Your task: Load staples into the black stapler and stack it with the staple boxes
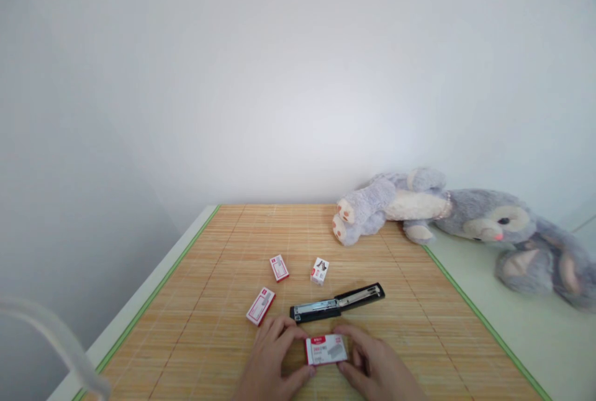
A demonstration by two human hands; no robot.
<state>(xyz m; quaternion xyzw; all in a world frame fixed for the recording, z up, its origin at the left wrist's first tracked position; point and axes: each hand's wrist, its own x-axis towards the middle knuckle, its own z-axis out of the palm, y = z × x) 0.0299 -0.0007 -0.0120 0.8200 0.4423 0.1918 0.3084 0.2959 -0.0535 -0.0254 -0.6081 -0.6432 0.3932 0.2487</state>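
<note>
A red and white staple box [326, 350] lies between my hands at the near part of the mat. My left hand [274, 357] pinches its left end between thumb and fingers. On the opposite end, my right hand [372, 360] grips it the same way. Just beyond the box, a black stapler [338, 303] rests opened out, its metal channel showing. Another staple box [261, 306] sits past my left fingertips, and a smaller one [279, 268] is farther back. Behind the stapler stands a small white box [319, 270] with a dark picture on top.
A bamboo mat [200, 333] with green edging covers the white table [493, 283]. Along the back right lies a grey plush rabbit [419, 205], partly over the mat. A pale curved strip [56, 339] crosses the lower left corner. A plain wall [279, 78] rises behind.
</note>
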